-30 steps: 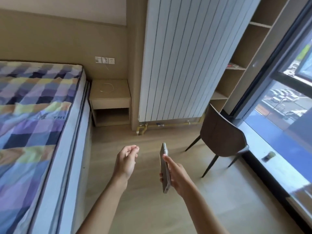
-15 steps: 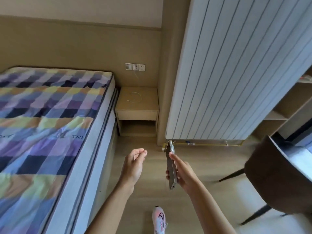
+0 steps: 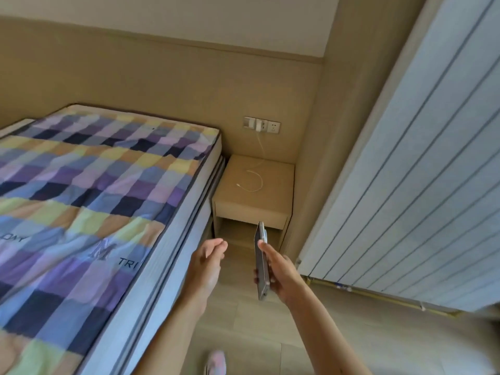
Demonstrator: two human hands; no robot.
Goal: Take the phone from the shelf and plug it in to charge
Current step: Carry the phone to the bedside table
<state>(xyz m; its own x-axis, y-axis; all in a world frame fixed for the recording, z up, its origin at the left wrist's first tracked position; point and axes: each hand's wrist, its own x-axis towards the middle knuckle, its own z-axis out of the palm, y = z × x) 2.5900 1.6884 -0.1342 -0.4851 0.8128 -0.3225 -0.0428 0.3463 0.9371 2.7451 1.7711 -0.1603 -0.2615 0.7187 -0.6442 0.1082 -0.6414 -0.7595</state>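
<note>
Head view: phone [image 3: 262,262] held edge-on in right hand [image 3: 282,272] grip; left hand [image 3: 207,262] loosely curled, empty; charging cable [image 3: 253,180] coiled on nightstand [image 3: 254,201] beyond phone.

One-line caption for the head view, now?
Right hand carries phone toward nightstand where charging cable lies; left hand empty.

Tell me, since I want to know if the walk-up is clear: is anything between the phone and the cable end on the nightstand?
Nothing visible. The phone is in the right hand, edge-on, in front of the nightstand. The white cable lies loose on top with its plug end free. The left hand is empty.
</note>
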